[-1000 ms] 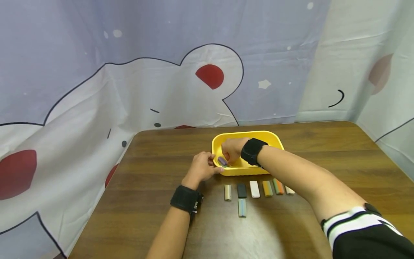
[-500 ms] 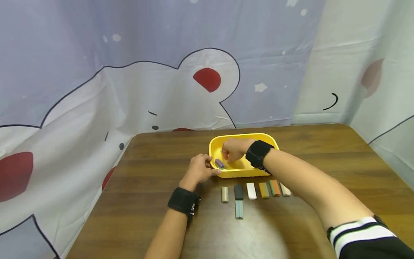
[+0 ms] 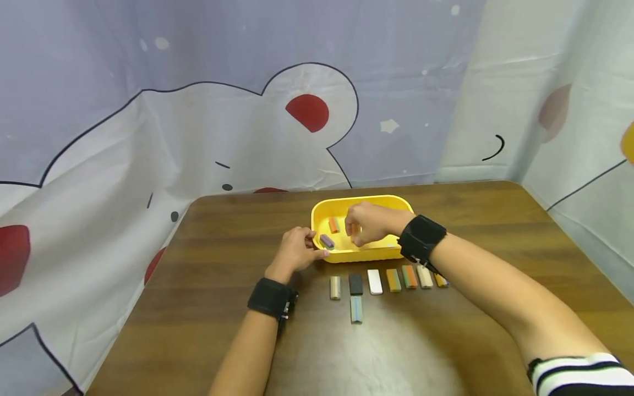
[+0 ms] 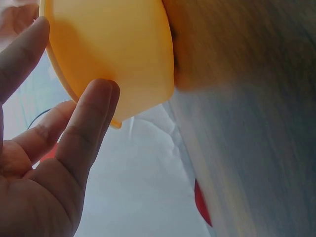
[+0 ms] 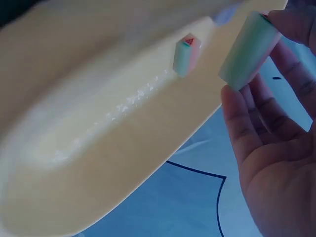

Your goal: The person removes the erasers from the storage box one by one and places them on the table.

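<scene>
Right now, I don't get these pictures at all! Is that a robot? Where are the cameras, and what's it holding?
No robot here: these are a person's two bare hands. The wide picture comes from a camera on the person's head, looking down. The other two come from cameras worn on the wrists, one for each hand.

On the brown table stands a yellow bin. In front of it lie little blocks, like a white block, a dark block and a striped block. Inside the bin you can see a purple block and an orange one.

The left hand touches the bin's edge. The right hand holds a greenish block, best seen in its own wrist picture.
</scene>
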Available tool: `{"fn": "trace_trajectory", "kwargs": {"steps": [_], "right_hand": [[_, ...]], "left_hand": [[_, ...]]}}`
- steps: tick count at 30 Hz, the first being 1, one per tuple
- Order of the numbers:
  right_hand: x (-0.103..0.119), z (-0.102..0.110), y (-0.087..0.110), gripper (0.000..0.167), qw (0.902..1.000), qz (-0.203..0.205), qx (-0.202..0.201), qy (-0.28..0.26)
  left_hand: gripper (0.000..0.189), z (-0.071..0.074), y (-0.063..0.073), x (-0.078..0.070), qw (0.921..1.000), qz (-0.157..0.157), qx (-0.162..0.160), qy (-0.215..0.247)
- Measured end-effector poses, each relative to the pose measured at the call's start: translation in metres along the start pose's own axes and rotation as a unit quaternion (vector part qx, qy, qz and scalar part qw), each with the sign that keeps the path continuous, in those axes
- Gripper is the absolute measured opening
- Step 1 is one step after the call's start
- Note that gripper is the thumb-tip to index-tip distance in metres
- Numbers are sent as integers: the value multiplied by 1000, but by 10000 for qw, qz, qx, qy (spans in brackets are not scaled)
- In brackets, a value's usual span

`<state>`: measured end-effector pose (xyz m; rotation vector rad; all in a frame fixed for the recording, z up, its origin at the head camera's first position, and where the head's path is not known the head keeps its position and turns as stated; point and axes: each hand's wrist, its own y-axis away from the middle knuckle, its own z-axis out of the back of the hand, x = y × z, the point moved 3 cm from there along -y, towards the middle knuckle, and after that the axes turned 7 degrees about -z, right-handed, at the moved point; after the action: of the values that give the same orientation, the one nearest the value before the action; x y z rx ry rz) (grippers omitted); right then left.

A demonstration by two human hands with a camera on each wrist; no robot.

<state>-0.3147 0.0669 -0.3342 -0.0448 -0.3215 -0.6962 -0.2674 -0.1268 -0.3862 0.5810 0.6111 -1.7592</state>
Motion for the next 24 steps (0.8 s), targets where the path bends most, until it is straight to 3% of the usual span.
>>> {"fn": "trace_trajectory", "kwargs": {"steps": [5, 9, 15, 24], "right_hand": [[6, -1, 24, 9, 9983, 398, -414, -43], [12, -3, 41, 9, 9969, 493, -591, -165], [22, -17, 63, 12, 9953, 681, -351, -586], [29, -53, 90, 14, 9912, 1142, -129, -653]], "left_hand": [[61, 1, -1, 0, 10000, 0, 19, -37], [62, 1, -2, 0, 10000, 37, 66, 7], [62, 3, 1, -2, 9999, 67, 85, 50], [62, 1, 2, -5, 9999, -36, 121, -86]]}}
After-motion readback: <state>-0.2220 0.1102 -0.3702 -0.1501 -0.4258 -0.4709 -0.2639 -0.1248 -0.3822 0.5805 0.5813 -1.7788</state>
